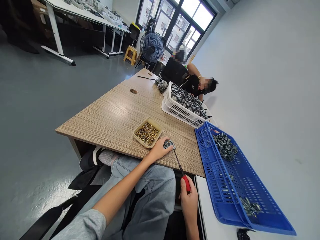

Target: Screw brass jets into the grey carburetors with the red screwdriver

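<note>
My left hand (160,148) is closed around a small grey metal part (168,144) and holds it at the table's near edge. In my right hand (189,196) is a screwdriver with a red handle (186,183). Its dark shaft (177,160) slants up and left, with the tip at or very near the metal part; contact is too small to make out. Just left of my left hand stands a shallow cream tub (136,137) full of brass-coloured screws (148,134).
A white crate (182,113) heaped with grey metal parts stands farther back. The blue basket (212,186) on the right holds more small parts. A person (193,81) leans at the far end of the wooden table (107,113). A fan (152,47) stands behind.
</note>
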Demonstrator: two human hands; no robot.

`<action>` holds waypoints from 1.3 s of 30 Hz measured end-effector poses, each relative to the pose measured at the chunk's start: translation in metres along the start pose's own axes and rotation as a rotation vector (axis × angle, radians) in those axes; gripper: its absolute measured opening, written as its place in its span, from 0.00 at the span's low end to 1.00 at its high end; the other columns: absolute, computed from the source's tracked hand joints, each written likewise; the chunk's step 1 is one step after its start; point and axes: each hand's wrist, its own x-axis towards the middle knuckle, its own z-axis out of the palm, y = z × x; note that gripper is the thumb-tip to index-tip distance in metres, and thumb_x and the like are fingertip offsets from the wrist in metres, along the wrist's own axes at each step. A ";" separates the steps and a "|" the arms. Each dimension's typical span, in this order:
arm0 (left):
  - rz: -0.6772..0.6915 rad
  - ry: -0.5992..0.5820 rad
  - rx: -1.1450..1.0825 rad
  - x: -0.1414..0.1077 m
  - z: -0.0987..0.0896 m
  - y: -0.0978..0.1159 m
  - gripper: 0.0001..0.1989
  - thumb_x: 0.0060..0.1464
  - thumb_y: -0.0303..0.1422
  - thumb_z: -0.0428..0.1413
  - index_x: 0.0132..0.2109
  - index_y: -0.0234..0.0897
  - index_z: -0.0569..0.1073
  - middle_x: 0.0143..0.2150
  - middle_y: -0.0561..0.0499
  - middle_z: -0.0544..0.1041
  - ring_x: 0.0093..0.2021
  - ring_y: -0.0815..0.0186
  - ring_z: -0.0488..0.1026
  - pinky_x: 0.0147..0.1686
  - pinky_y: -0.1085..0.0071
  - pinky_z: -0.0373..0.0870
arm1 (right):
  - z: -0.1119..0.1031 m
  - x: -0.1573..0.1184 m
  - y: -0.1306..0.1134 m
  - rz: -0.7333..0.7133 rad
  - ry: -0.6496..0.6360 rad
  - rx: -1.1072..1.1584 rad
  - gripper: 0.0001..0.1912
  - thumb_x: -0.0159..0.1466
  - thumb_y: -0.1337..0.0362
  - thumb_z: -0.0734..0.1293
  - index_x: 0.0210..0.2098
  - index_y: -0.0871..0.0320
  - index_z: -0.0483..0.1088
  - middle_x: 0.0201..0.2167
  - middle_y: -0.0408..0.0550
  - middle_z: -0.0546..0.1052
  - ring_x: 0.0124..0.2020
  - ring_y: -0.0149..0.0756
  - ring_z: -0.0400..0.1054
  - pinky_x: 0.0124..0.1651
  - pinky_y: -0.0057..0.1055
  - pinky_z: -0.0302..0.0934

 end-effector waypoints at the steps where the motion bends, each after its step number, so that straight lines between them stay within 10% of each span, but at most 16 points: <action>1: -0.002 0.000 0.004 0.000 0.000 0.000 0.18 0.59 0.38 0.63 0.54 0.36 0.77 0.53 0.41 0.83 0.54 0.54 0.79 0.59 0.57 0.75 | -0.001 0.001 0.000 -0.047 0.017 -0.055 0.34 0.64 0.37 0.70 0.55 0.59 0.78 0.40 0.54 0.84 0.30 0.41 0.75 0.33 0.36 0.69; 6: 0.007 -0.006 0.007 0.000 0.000 -0.001 0.18 0.59 0.38 0.63 0.54 0.36 0.77 0.52 0.42 0.83 0.53 0.55 0.79 0.58 0.58 0.75 | -0.002 0.004 -0.001 -0.159 0.050 -0.199 0.33 0.67 0.38 0.66 0.55 0.59 0.79 0.53 0.61 0.83 0.55 0.53 0.77 0.56 0.43 0.69; 39: 0.013 -0.004 -0.030 0.001 0.002 -0.003 0.16 0.63 0.39 0.61 0.54 0.37 0.77 0.52 0.42 0.83 0.54 0.55 0.79 0.60 0.57 0.74 | -0.012 0.008 -0.018 -0.285 -0.094 -0.343 0.27 0.73 0.45 0.64 0.60 0.56 0.78 0.54 0.57 0.83 0.53 0.51 0.79 0.56 0.43 0.72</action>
